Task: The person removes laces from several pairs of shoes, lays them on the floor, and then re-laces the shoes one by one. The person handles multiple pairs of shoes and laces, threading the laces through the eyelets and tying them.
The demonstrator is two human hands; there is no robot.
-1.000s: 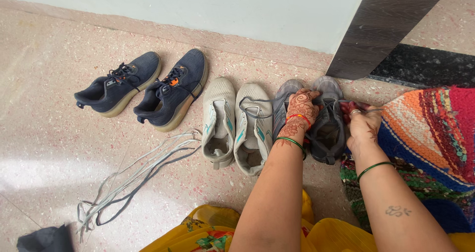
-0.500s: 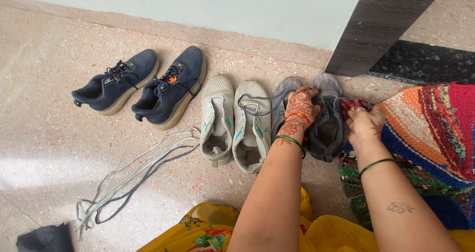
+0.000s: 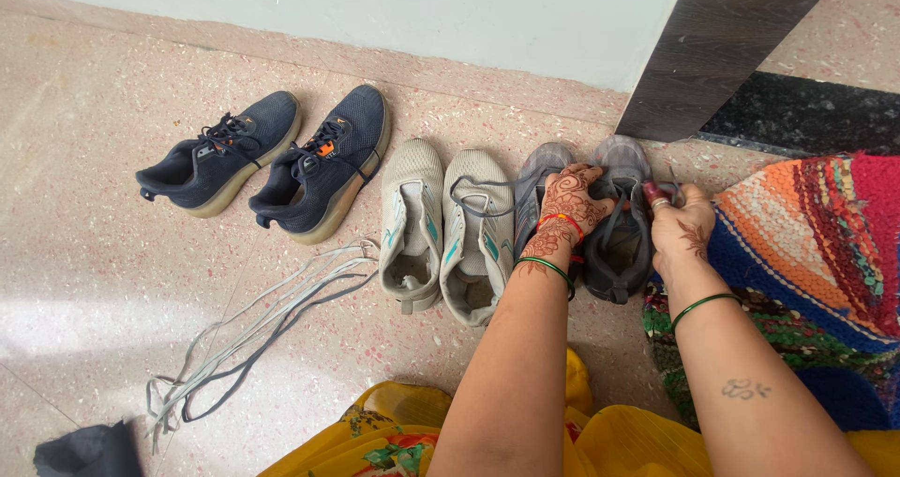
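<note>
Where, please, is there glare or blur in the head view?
Head view: a washed-out bright patch lies on the speckled floor at left, by the loose laces; soft shadows sit under the navy sneakers; both hands, left hand and right hand, look sharp.

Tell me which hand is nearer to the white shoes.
Left. The left hand rests on the grey shoes, right beside the white shoes. The right hand is at the far side of the grey shoes, next to the colourful rug.

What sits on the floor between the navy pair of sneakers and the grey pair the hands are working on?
In the head view, a pair of white sneakers stands between the navy sneakers and the grey sneakers, its laces out.
</note>
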